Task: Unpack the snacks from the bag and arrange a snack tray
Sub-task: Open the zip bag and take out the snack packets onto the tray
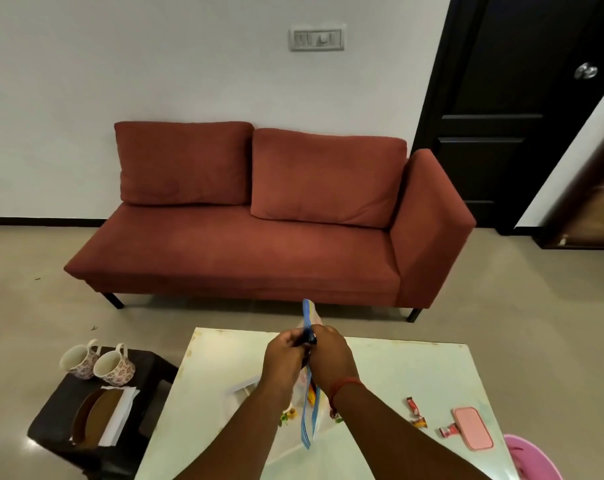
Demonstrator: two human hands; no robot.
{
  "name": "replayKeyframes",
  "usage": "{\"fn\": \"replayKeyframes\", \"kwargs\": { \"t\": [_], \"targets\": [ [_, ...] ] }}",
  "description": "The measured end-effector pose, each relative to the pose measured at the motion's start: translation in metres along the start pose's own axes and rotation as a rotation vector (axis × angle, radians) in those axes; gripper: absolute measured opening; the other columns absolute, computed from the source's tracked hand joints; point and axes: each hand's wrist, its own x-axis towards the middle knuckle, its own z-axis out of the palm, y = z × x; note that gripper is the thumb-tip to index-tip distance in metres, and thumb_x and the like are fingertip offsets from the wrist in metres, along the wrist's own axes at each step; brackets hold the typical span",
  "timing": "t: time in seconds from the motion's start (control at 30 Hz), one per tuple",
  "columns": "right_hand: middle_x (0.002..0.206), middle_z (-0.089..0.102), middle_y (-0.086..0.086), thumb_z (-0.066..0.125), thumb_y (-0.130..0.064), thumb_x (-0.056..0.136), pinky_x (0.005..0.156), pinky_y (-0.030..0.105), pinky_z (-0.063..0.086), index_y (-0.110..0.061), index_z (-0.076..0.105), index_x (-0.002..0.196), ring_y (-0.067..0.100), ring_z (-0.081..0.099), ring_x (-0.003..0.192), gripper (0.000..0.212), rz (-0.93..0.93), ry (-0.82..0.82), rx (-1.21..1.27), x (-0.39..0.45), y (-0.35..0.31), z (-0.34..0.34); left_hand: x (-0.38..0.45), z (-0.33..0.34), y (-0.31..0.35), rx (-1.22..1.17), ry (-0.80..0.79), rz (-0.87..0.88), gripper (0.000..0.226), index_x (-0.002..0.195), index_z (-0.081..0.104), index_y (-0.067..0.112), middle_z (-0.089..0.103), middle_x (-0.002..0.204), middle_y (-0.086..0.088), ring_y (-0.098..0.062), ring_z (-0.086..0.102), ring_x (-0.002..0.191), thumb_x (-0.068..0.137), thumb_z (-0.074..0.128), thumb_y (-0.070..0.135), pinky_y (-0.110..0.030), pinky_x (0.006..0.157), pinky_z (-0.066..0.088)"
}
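Both hands meet above the middle of the pale table (397, 368), pinched shut on the blue zip strip of a clear bag (308, 410). The left hand (286, 358) and right hand (330, 355) grip it from either side, thumbs close together at what looks like a dark slider. The bag hangs on edge between the forearms, its top rising toward the table's far edge and coloured snacks showing through the plastic (too blurred to name). Near the right edge lie two small red wrapped sweets (414, 412), with a pink phone-like case (471, 427) beside them. On a dark stool (148, 368) left of the table stand two floral cups (98, 362).
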Motion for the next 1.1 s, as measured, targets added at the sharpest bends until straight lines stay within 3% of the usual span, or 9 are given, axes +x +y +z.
{"fn": "replayKeyframes", "kwargs": {
  "t": [0.1, 0.2, 0.33, 0.47, 0.57, 0.73, 0.9, 1.0, 1.1],
  "targets": [
    [0.105, 0.065, 0.0, 0.043, -0.009, 0.093, 0.076, 0.016, 0.042, -0.02, 0.063, 0.108, 0.012, 0.055, 0.086, 0.027, 0.046, 0.065, 0.075, 0.006, -0.015, 0.014, 0.011, -0.015, 0.005, 0.041, -0.018, 0.018, 0.036, 0.1, 0.069, 0.018, 0.072, 0.097, -0.001, -0.02, 0.067, 0.093, 0.09, 0.051, -0.011, -0.034, 0.088, 0.056],
    [0.096, 0.066, -0.004, 0.046, -0.005, 0.089, 0.067, 0.008, 0.04, -0.024, 0.066, 0.1, 0.008, 0.058, 0.082, 0.03, 0.07, 0.094, 0.155, 0.014, -0.027, 0.029, 0.026, -0.032, 0.002, 0.183, -0.071, 0.078, 0.033, 0.113, 0.068, 0.024, 0.071, 0.112, -0.004, -0.02, 0.066, 0.102, 0.094, 0.053, 0.003, -0.034, 0.096, 0.053],
    [0.093, 0.069, -0.008, 0.049, 0.001, 0.084, 0.066, 0.004, 0.039, -0.03, 0.069, 0.1, 0.007, 0.062, 0.083, 0.04, 0.118, 0.108, 0.256, 0.021, -0.03, 0.039, 0.035, -0.045, 0.001, 0.289, -0.141, 0.146, 0.035, 0.125, 0.062, 0.03, 0.067, 0.11, 0.006, -0.011, 0.063, 0.098, 0.099, 0.047, 0.012, -0.022, 0.089, 0.052],
    [0.104, 0.069, -0.005, 0.052, 0.002, 0.085, 0.065, 0.0, 0.039, -0.027, 0.069, 0.113, 0.009, 0.062, 0.09, 0.043, 0.123, 0.088, 0.228, 0.018, -0.032, 0.038, 0.035, -0.05, 0.001, 0.338, -0.167, 0.174, 0.046, 0.129, 0.06, 0.032, 0.068, 0.112, 0.006, -0.017, 0.065, 0.103, 0.095, 0.049, 0.003, -0.033, 0.096, 0.054],
    [0.109, 0.067, 0.002, 0.05, 0.005, 0.087, 0.057, -0.005, 0.037, -0.022, 0.067, 0.119, 0.012, 0.059, 0.088, 0.046, 0.081, 0.103, 0.22, 0.023, -0.036, 0.025, 0.042, -0.048, 0.006, 0.34, -0.151, 0.199, 0.051, 0.128, 0.06, 0.034, 0.071, 0.109, 0.001, -0.022, 0.068, 0.099, 0.09, 0.053, 0.0, -0.041, 0.088, 0.058],
    [0.106, 0.07, 0.003, 0.05, 0.007, 0.084, 0.067, 0.007, 0.04, -0.016, 0.068, 0.117, 0.016, 0.062, 0.09, 0.044, 0.026, 0.118, 0.169, 0.028, -0.036, -0.005, 0.04, -0.036, 0.021, 0.334, -0.107, 0.292, 0.051, 0.11, 0.065, 0.038, 0.071, 0.098, 0.008, -0.019, 0.068, 0.092, 0.085, 0.051, -0.004, -0.043, 0.086, 0.058],
    [0.086, 0.066, -0.004, 0.058, 0.003, 0.077, 0.072, 0.02, 0.043, -0.015, 0.07, 0.106, 0.012, 0.06, 0.082, 0.036, 0.016, 0.145, 0.135, 0.033, -0.008, -0.044, 0.04, -0.038, 0.028, 0.506, 0.033, 0.431, 0.026, 0.111, 0.07, 0.019, 0.071, 0.095, 0.008, -0.007, 0.065, 0.084, 0.088, 0.063, 0.009, -0.005, 0.065, 0.043],
    [0.092, 0.069, 0.002, 0.054, 0.01, 0.074, 0.075, 0.016, 0.039, -0.01, 0.07, 0.109, 0.012, 0.06, 0.085, 0.043, 0.043, 0.183, 0.099, 0.036, 0.017, -0.068, 0.042, -0.044, 0.027, 0.599, 0.141, 0.468, 0.035, 0.117, 0.068, 0.011, 0.072, 0.111, -0.003, -0.02, 0.065, 0.101, 0.087, 0.056, -0.002, -0.017, 0.081, 0.044],
    [0.089, 0.069, 0.004, 0.05, 0.012, 0.074, 0.081, 0.021, 0.045, -0.008, 0.068, 0.11, 0.021, 0.065, 0.09, 0.045, 0.107, 0.227, 0.088, 0.036, 0.042, -0.084, 0.043, -0.052, 0.024, 0.615, 0.193, 0.474, 0.034, 0.114, 0.068, 0.007, 0.071, 0.11, -0.007, -0.022, 0.065, 0.101, 0.087, 0.053, -0.007, -0.014, 0.078, 0.045]
  ]
}}
